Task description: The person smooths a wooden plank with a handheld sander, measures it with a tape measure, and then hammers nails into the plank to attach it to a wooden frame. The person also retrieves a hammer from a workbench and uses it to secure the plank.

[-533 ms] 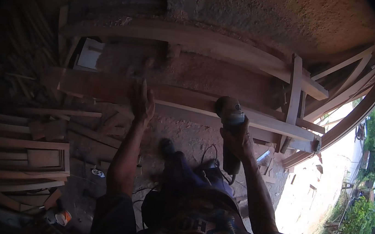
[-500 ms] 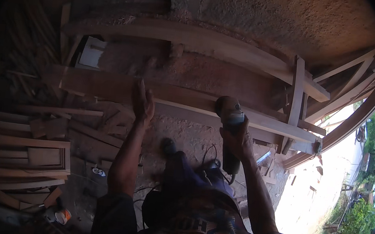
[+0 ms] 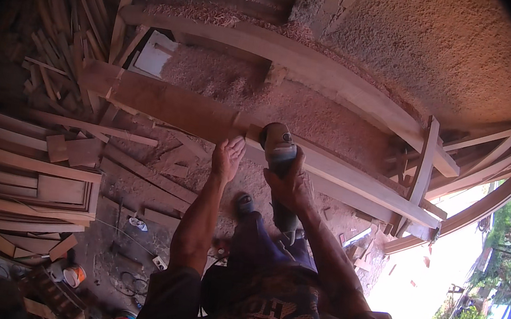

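Note:
A power tool that looks like an angle grinder (image 3: 280, 151) is in my right hand (image 3: 292, 182), its round head resting at or just over a long wooden beam (image 3: 354, 178). The tool's dark body slants down toward my legs. Close to its left side is my left hand (image 3: 228, 158), fingers stretched out and held together, at the near edge of a wide reddish-brown board (image 3: 161, 99). Whether the fingertips touch the wood I cannot tell. The tool's working face is hidden.
Behind lies a second long beam (image 3: 250, 38), with shavings around it. An upright wooden post (image 3: 423, 160) crosses the beams at right. Stacked wooden frames (image 3: 31, 187) stand at left, near scrap strips (image 3: 140, 175). A curved wooden piece (image 3: 484, 198) borders the bright opening.
The grinder has moved left along the beam with my right hand. My left hand has shifted right, nearer the tool. The whole view has turned slightly and brightened.

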`<action>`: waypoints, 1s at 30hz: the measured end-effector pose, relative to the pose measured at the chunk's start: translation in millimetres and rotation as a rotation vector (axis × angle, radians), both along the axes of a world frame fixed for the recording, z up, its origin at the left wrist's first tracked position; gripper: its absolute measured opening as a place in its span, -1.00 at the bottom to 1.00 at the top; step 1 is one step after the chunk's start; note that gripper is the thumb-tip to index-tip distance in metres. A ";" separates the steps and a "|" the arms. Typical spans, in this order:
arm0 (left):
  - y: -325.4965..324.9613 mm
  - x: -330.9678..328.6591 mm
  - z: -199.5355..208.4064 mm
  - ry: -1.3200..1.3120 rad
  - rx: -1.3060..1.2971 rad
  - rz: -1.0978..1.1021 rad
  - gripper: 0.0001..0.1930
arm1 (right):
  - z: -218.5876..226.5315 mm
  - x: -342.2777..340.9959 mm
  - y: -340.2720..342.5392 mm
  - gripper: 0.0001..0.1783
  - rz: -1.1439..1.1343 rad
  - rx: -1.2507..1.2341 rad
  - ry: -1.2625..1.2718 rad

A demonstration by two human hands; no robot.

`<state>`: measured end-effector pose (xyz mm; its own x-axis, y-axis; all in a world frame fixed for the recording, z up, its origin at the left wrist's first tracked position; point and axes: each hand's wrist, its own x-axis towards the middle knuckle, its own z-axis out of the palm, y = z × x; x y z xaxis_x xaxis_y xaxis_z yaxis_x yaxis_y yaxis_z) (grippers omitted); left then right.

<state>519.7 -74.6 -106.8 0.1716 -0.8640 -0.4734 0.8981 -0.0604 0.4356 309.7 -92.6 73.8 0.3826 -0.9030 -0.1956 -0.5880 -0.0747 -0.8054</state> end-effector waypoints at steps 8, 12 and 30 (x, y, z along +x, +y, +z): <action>7.0 -17.3 34.4 0.055 0.057 0.022 -0.32 | 25.4 90.4 -18.4 0.18 0.155 0.105 0.094; 6.6 -10.2 22.1 -0.553 -0.091 -0.163 -0.25 | 26.1 83.0 -39.7 0.06 0.102 0.059 -0.074; -4.4 16.6 51.3 -1.823 -0.293 -0.464 -0.29 | 97.1 -114.1 -61.7 -0.12 0.032 0.423 0.055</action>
<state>536.2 -79.0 -55.5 -0.0140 -0.9902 0.1392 -0.6633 0.1133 0.7397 195.5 -154.3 170.9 0.3878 -0.7269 -0.5668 -0.6334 0.2366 -0.7368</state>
